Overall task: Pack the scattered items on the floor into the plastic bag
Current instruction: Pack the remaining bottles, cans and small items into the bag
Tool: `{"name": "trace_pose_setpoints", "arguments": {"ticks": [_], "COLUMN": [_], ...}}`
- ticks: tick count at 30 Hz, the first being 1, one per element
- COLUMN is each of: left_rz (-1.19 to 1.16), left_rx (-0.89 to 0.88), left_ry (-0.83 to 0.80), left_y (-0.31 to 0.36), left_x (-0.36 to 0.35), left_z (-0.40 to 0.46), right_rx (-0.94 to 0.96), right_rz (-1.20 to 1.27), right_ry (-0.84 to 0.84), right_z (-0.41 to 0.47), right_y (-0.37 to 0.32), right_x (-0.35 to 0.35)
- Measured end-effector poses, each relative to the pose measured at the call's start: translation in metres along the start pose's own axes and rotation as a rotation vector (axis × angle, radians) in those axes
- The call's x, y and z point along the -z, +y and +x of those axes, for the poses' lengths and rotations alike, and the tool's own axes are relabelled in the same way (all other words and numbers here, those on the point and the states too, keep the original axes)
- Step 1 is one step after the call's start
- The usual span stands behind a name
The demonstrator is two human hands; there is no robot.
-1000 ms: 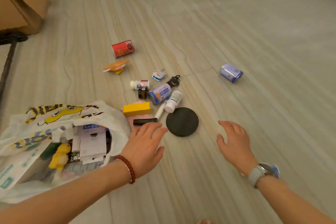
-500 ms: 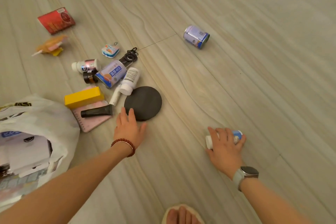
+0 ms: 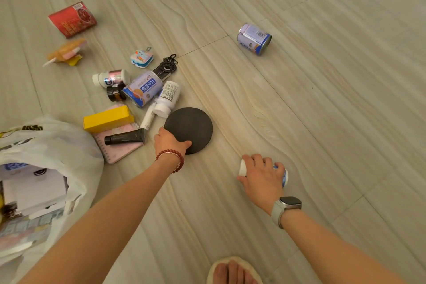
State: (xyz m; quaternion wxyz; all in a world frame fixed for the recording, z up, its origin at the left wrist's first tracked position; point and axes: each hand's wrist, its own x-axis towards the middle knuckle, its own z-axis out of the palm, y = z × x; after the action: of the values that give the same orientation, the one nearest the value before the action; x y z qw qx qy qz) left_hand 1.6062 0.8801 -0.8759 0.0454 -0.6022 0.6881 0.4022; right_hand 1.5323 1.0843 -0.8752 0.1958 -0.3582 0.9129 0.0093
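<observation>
The left hand (image 3: 169, 140) grips the near edge of the black disc (image 3: 190, 128) beside the pink notebook (image 3: 119, 147). The right hand (image 3: 261, 177) closes its fingers (image 3: 255, 159) around a small bottle (image 3: 284, 176) on the floor (image 3: 322, 99), well apart from the plastic bag (image 3: 53, 152).

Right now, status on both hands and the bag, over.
Left hand gripping black disc edge. Right hand closed on small white bottle. Plastic bag open, part filled. Path clear.
</observation>
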Motion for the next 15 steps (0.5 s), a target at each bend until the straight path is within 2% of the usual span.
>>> {"name": "trace_pose_setpoints", "arguments": {"ticks": [3, 8, 12, 15], "left_rz": [-0.180, -0.152, -0.130, -0.206], "left_rx": [-0.044, -0.155, -0.259, -0.310], "left_ry": [-0.035, -0.110, -0.111, -0.081], "left_y": [-0.003, -0.016, -0.030, -0.040], "left_x": [-0.001, 0.019, 0.059, 0.100], "left_z": [-0.014, -0.043, -0.061, -0.073], "right_rx": [0.011, 0.015, -0.033, -0.022], "right_rz": [0.009, 0.004, 0.031, 0.111], "right_ry": [0.002, 0.046, 0.042, 0.092], "right_z": [-0.002, -0.012, -0.018, -0.024], "right_y": [0.001, 0.000, -0.012, -0.035], "right_x": [0.001, -0.002, -0.001, 0.008]}}
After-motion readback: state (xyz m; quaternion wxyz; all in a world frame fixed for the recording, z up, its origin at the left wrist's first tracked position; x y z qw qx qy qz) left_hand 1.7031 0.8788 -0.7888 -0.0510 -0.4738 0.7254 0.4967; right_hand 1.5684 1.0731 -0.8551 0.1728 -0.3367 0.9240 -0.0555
